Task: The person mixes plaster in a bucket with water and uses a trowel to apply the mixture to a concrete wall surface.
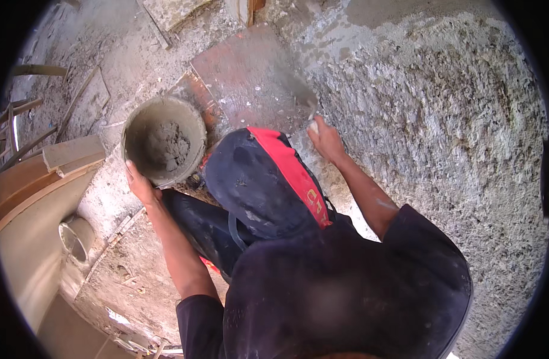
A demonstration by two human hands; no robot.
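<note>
My left hand (141,183) grips the near left side of a grey bucket (144,128), which is tilted toward me. Lumpy grey mortar (170,146) lies in the bottom of it. To the right, my right hand (327,142) is closed round the handle of a trowel (299,91). Its blade is blurred and points away from me, over a reddish board (238,75) smeared with grey. The underside of the blade is hidden.
A rough, grey plastered wall (430,119) fills the right side, with a smoother wet patch (406,13) at its far end. On the left are wooden planks (77,154) and a smaller round container (77,239). Debris and sticks are scattered over the floor.
</note>
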